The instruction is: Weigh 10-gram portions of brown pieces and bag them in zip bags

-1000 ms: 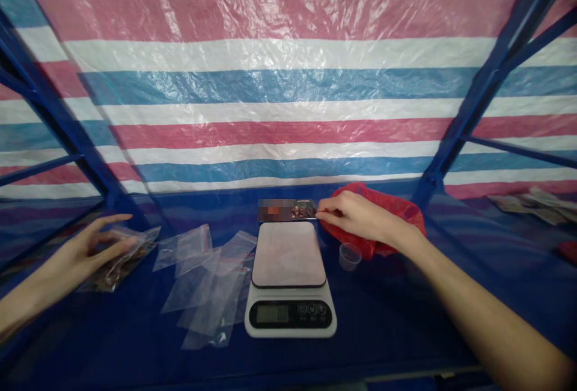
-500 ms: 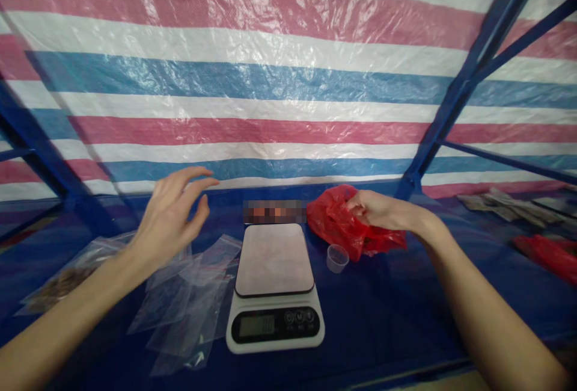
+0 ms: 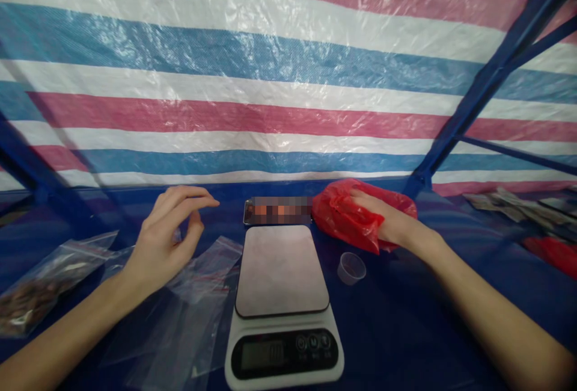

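My left hand [image 3: 166,237] hovers over several clear zip-lock bags [image 3: 180,325], fingers curved, thumb apart from the index finger, with nothing held. To the right, my right hand [image 3: 383,216] reaches into a crumpled red plastic bag [image 3: 338,213]; its fingertips are hidden inside, so what they hold does not show. Between the hands is a white kitchen scale [image 3: 282,270], its plate bare and its display reading about 0.0. A small clear plastic cup [image 3: 351,268] stands right of the scale, below the red bag.
At the far left lies a zip-lock bag with brown pieces [image 3: 36,301]. Behind the scale sits a phone-like flat object [image 3: 277,211], its face blurred out. Blue metal posts [image 3: 455,120] and a striped tarp [image 3: 270,90] rise behind the blue tabletop [image 3: 406,331]. More bags [image 3: 514,207] lie far right.
My right hand has gone deeper into the red bag, which has bunched around it. My left hand has come slightly lower. The camera has tilted downward and nearer the scale.
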A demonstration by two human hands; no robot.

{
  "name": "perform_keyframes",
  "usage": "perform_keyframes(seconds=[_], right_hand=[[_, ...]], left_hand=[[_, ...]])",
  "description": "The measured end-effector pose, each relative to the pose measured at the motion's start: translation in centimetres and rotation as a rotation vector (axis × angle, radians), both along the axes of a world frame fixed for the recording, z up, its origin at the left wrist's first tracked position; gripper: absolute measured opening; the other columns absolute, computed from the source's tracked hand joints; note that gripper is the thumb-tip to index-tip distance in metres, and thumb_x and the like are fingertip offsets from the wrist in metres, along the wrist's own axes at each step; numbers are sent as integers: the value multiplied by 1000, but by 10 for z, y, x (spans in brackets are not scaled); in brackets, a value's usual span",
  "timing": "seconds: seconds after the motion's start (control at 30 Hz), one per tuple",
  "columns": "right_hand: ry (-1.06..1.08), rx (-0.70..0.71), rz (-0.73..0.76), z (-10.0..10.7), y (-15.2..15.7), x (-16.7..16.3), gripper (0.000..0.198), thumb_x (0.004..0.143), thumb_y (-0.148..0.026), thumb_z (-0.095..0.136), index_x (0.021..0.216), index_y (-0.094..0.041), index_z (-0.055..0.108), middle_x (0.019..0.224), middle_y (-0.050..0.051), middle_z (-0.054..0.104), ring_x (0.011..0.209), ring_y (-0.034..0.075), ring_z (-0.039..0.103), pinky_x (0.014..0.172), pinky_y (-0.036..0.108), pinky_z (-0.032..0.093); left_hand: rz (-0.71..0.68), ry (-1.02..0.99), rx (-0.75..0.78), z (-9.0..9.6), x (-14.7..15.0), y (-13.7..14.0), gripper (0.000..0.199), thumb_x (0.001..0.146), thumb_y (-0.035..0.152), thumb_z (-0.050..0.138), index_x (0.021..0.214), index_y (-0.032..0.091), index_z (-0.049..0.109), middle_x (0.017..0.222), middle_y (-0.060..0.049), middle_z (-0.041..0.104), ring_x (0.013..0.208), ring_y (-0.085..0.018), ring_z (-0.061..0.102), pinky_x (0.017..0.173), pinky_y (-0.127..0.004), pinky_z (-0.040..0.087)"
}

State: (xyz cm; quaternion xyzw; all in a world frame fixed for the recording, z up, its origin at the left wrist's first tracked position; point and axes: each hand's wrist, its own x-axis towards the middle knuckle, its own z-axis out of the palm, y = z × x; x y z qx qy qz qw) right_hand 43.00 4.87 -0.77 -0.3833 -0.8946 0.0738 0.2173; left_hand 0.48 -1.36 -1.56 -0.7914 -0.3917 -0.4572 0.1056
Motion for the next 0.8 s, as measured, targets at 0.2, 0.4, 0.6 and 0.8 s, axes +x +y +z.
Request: perform_keyframes(seconds=[0.2,0.4,0.6,0.8], right_hand=[[55,-117,55,1,8,-7,29,99,-26,52,99,-22,80,105,12,80,102,30,72,105,45,54],[66,-77,87,-2,11,-6,24,97,-19,55,84,-20,75,103,11,80,91,27,72,97,41,55],[105,92,32,9,4,-15,22,97,-21,56,88,-19,75,100,15,77,97,31,71,98,46,55],[125,49,22,12,0,-19,21,99,-24,58,89,-18,76,95,13,76,89,29,70,90,42,56]], left_hand=[[12,-81,-84,-5,-2,0,26,95,13,53,109,26,70,108,-3,69,106,-26,66,98,-44,52],[-13,-47,-137,-9,0,1,28,95,14,52,107,29,72,110,-5,69,104,-26,67,96,-46,54],[-19,-10,-137,-6,-2,2,27,95,15,50,104,28,73,107,-5,69,101,-25,68,93,-44,55],[-17,16,-126,-7,-7,6,27,91,15,53,101,28,75,106,-7,71,98,-27,69,89,-45,55]])
